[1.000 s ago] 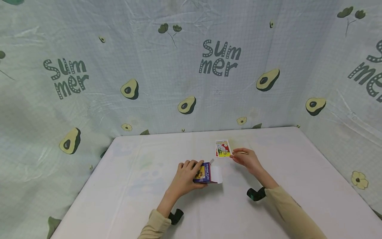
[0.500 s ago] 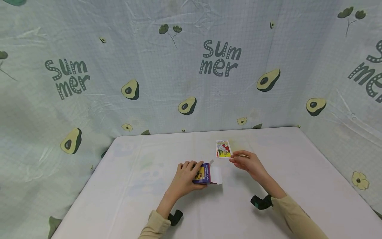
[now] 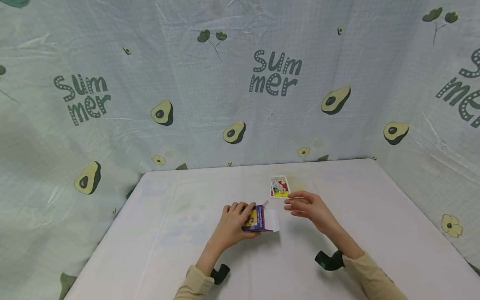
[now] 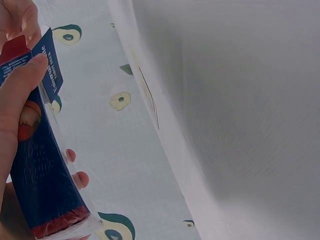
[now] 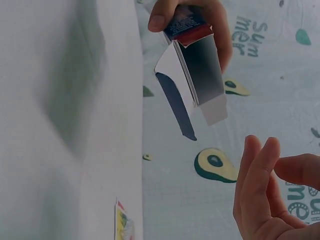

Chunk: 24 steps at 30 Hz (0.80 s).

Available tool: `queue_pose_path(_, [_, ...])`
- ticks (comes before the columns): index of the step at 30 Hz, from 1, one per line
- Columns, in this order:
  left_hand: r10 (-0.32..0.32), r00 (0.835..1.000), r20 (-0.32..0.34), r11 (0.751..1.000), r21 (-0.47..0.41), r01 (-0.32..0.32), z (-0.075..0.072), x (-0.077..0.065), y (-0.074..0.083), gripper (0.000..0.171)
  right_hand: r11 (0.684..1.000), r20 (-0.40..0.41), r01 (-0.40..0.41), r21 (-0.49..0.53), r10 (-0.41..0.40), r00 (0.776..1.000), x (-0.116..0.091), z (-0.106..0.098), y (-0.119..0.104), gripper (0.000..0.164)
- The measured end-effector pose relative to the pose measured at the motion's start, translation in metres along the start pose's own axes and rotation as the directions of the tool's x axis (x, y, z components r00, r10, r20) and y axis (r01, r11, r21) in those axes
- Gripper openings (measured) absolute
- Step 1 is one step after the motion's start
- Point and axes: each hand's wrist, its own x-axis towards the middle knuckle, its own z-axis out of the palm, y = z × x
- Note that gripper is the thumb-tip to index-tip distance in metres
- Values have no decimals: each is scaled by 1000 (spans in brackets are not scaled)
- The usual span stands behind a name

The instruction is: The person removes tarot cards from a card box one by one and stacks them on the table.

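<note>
Left hand [image 3: 233,220] grips card box [image 3: 257,218], long axis crosswise, flapped end pointing right; right hand [image 3: 311,209] free, relaxed.

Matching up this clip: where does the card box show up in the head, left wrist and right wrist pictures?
Head: the card box is below centre, slightly right.
Left wrist: the card box runs down the left side.
Right wrist: the card box is at the top, just right of centre.
Shared landmark: the left hand, gripping it in every view.
</note>
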Motion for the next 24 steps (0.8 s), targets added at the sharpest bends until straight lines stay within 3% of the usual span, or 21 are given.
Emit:
queue_pose_path(15, [35, 999, -19, 999, -22, -35, -2, -1, 7, 79, 999, 174, 13, -45, -5, 985, -8, 26, -1, 37])
queue_pose_path(24, [59, 997, -41, 998, -25, -60, -5, -1, 10, 79, 999, 122, -13, -43, 18, 992, -10, 37, 5, 36])
